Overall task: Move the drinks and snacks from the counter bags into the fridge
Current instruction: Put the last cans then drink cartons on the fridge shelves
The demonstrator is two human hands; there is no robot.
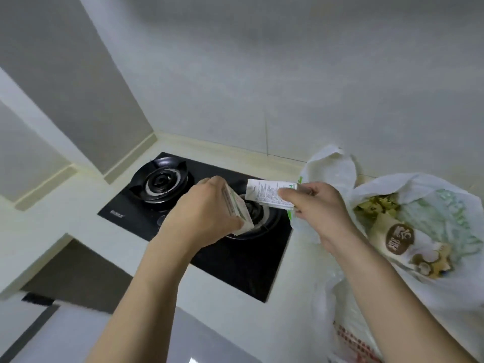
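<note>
Two small cartons are out of the bags and in the hands, both held in the air above the black gas hob [146, 216] sunk into the pale surface [65, 205] near its back left corner. Over the hob's right burner, the left hand [207, 213] has its fingers curled round a green-and-white drink carton [237, 208], tilted on its side. Just right of it, the right hand [318, 205] pinches a white printed carton [267, 193] by one end between thumb and fingers, the carton lying nearly level; the two cartons are near each other but not touching. Toward the right edge of the surface stand the plastic bags [408, 189], open and slumped, with a brown-and-white snack packet [408, 244] and something yellowish still inside. No fridge is in view. By my judgement the job is at an early or middle stage: these two items are lifted but not stowed, and at least the packet remains to be carried over
</note>
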